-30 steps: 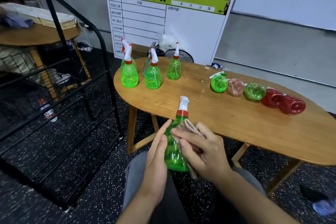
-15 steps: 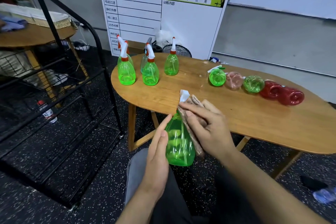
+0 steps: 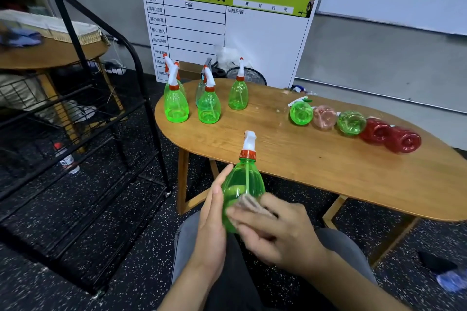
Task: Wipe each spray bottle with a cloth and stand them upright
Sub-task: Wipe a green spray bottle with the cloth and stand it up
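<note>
You had an oval wooden table before you. At its ten o'clock end stood the upright green spray bottles, close together. Toward two o'clock lay a row of bottles on their sides, touching one another: green, pink, green, then two red, bases facing you. The table stood on dark speckled floor.

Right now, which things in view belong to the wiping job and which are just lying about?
Job:
held green bottle
cloth
left hand
right hand
upright bottles
lying bottles
wooden table

Lying about:
training chart board
black rack
fan
</note>
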`<state>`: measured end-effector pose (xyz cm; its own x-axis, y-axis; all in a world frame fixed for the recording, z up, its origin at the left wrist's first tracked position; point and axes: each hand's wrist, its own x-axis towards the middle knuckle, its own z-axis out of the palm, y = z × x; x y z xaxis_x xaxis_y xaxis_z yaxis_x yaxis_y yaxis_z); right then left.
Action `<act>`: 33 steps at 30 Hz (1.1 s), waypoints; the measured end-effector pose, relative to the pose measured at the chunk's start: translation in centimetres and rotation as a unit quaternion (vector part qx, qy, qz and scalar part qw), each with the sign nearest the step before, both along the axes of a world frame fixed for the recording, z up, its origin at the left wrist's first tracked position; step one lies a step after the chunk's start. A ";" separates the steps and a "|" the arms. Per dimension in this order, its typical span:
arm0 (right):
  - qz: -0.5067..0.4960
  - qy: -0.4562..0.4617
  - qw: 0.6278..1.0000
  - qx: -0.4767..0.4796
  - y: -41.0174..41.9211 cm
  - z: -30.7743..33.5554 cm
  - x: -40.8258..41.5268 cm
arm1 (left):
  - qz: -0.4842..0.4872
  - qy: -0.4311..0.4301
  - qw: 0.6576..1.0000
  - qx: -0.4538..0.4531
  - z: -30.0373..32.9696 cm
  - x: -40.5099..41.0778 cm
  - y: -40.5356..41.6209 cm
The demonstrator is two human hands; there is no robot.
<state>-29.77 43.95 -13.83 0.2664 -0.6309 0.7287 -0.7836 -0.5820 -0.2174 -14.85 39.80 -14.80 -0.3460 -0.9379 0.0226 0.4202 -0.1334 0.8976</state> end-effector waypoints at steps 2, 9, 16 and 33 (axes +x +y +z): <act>-0.033 -0.127 0.991 0.020 -0.6 0.9 -0.6 | 0.004 -0.017 1.000 -0.022 0.4 0.1 0.2; -0.064 -0.260 0.959 0.092 -3.9 4.3 -2.3 | -0.055 0.030 0.998 -0.011 0.4 -0.1 0.2; -0.055 -0.217 0.969 0.105 -4.4 3.0 -1.3 | -0.046 0.036 0.998 0.005 0.1 -0.2 0.0; -0.083 -0.144 0.986 0.018 -2.8 3.6 -1.9 | -0.048 0.017 0.999 0.007 0.2 -0.5 0.2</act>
